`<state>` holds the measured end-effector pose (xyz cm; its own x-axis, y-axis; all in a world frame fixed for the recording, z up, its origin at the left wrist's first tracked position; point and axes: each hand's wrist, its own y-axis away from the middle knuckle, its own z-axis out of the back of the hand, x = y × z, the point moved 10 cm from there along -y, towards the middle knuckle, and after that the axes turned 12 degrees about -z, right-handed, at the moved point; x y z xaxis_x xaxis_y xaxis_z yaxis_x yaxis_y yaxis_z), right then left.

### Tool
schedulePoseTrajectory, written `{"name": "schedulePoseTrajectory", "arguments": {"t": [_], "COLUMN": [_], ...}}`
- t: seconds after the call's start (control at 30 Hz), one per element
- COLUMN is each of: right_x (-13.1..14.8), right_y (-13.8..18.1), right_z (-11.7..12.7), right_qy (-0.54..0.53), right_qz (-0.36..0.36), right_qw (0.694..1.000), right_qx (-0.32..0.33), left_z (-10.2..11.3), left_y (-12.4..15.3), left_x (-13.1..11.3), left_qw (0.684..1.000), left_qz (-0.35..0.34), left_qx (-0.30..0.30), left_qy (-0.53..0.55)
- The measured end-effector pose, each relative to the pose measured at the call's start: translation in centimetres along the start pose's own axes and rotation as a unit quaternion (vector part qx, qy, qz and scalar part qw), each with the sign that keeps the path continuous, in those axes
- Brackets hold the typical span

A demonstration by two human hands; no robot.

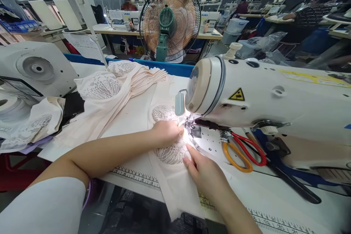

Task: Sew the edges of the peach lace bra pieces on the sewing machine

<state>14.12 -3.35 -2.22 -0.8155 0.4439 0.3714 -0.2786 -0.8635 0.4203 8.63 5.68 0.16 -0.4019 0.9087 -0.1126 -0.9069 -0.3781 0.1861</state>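
A pale pink bra [171,154] with white lace cups lies on the sewing machine bed, one edge at the lit needle area [188,123]. My left hand [166,134] rests on the bra between the cups, fingers bent and closed on the fabric just left of the needle. Nearer to me, my right hand [203,170] pinches the bra's right edge between thumb and fingers beside the lower cup. The white sewing machine [255,91] reaches in from the right over the work. The fabric directly under the presser foot is hard to make out.
Orange-handled scissors [238,158] and red-handled scissors [251,148] lie under the machine arm. A pile of similar bras [101,86] is at the left. A printed ruler [137,178] runs along the front edge. A large fan [168,22] stands behind the table.
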Motion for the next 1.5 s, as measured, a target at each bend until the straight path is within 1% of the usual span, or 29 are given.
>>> {"name": "schedulePoseTrajectory", "arguments": {"t": [0.13, 0.3, 0.4, 0.6, 0.73, 0.8, 0.9, 0.97, 1.03, 1.1, 1.17, 1.23, 1.3, 1.5], "right_x": [-0.1, 0.4, 0.6, 0.9, 0.8, 0.7, 0.6, 0.3, -0.2, -0.5, -0.6, -0.4, -0.2, 0.3], "right_y": [-0.3, -0.4, -0.6, -1.2, -1.0, -0.4, 1.0, 1.8, 2.2, 2.1, 1.8, 1.3, 0.9, -0.5], "right_z": [0.8, 1.4, 1.6, 2.1, 2.5, 2.6, 1.9, 1.1, 0.6, 0.3, 0.3, 0.6, 1.0, 1.7], "right_qy": [0.030, 0.051, 0.070, 0.142, 0.158, 0.163, 0.185, 0.203, 0.213, 0.219, 0.228, 0.232, 0.229, 0.229], "right_qz": [0.004, 0.017, 0.019, 0.022, 0.014, 0.022, 0.067, 0.092, 0.101, 0.102, 0.100, 0.095, 0.087, 0.054], "right_qw": [0.999, 0.998, 0.997, 0.985, 0.981, 0.980, 0.975, 0.971, 0.968, 0.966, 0.964, 0.964, 0.965, 0.969], "right_qx": [-0.018, -0.024, -0.033, -0.091, -0.108, -0.113, -0.104, -0.093, -0.087, -0.088, -0.089, -0.091, -0.091, -0.072], "left_z": [0.1, 0.2, 0.3, 0.5, 0.6, 1.0, 1.7, 1.6, 1.3, 0.6, -0.5, -1.4, -1.7, -1.1], "left_y": [-0.6, -0.7, -0.7, -1.2, -1.1, -0.6, 1.0, 2.2, 3.5, 4.4, 4.7, 4.6, 4.2, 2.9], "left_x": [-0.1, -0.1, 0.1, 0.9, 1.6, 1.8, 1.5, 0.6, -0.2, -0.5, -0.1, 0.5, 1.1, 2.8], "left_qw": [1.000, 0.999, 0.999, 0.997, 0.996, 0.994, 0.994, 0.997, 0.998, 0.999, 0.999, 0.997, 0.995, 0.994], "left_qz": [0.005, 0.022, 0.029, 0.053, 0.060, 0.055, 0.027, -0.006, -0.034, -0.036, -0.012, 0.012, 0.026, 0.040], "left_qx": [-0.004, 0.015, 0.016, -0.014, -0.026, -0.050, -0.075, -0.063, -0.047, -0.021, 0.015, 0.045, 0.054, 0.031], "left_qy": [0.011, 0.021, 0.026, 0.052, 0.065, 0.075, 0.070, 0.050, 0.036, 0.035, 0.045, 0.061, 0.074, 0.093]}}
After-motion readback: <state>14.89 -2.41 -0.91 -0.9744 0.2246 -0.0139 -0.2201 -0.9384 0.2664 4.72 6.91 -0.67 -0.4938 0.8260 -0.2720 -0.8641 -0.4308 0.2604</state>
